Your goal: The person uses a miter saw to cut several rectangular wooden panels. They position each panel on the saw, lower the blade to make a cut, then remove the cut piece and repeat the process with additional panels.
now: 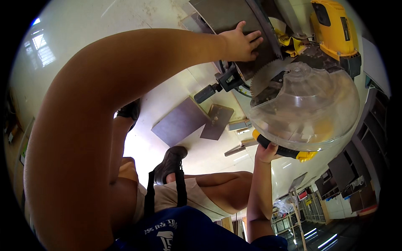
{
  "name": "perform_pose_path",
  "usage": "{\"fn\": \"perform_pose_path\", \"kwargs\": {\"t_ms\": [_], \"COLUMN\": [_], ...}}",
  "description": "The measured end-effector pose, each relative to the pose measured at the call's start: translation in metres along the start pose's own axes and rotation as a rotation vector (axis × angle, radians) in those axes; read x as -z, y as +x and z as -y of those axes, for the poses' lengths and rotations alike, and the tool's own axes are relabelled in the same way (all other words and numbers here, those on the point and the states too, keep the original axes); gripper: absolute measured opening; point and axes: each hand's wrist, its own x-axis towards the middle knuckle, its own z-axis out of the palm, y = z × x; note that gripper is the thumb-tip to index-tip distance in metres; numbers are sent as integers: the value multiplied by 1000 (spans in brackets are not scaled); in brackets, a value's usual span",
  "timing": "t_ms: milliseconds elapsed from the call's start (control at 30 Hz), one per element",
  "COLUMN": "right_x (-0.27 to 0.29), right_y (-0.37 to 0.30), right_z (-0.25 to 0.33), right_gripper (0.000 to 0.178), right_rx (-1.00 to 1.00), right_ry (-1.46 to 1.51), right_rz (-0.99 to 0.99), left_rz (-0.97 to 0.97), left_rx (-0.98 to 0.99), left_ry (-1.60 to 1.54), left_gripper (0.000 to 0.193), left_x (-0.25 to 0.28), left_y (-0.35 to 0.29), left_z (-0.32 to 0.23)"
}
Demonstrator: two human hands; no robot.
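My left hand (243,43) lies with fingers spread on a dark grey-brown board (228,16) at the top of the view. Fingers of my right hand (268,153) are wrapped round the black and yellow handle of a miter saw (284,149). A clear plastic guard (310,106) covers much of the saw, and a toothed blade (268,77) shows at its left edge, a short way below my left hand. I cannot tell whether the blade is turning or touches the board. Beside the board sticks out a black knob (205,94) on the saw's base.
On the pale floor lie a larger grey panel (180,121) and a smaller brown one (217,121), near my dark shoe (171,163). The saw's yellow motor housing (335,27) rises at upper right. Dark cabinets (341,171) and a rack (314,209) stand at the right.
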Motion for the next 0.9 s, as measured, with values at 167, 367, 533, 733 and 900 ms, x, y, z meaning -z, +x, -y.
{"fn": "perform_pose_path", "kwargs": {"t_ms": [167, 367, 533, 733, 900], "right_x": [-10, -3, -3, -1, -4], "right_y": [-1, -3, -3, -4, -2], "right_z": [4, -2, -4, -6, -2], "right_gripper": [67, 66, 68, 72, 74], "right_rx": [-41, -14, 36, 35, 6], "right_ry": [67, 18, -58, 42, 114], "right_rz": [-68, -66, -76, -20, 3], "left_rz": [2, 27, 23, 6, 30], "left_rx": [9, -6, -20, -14, -19], "left_ry": [-24, -40, -31, -31, -31], "left_gripper": [46, 49, 54, 59, 64], "left_x": [0, 4, 5, 3, 8], "left_y": [1, 0, 0, 1, 0], "left_z": [0, 2, 3, 2, 3]}}
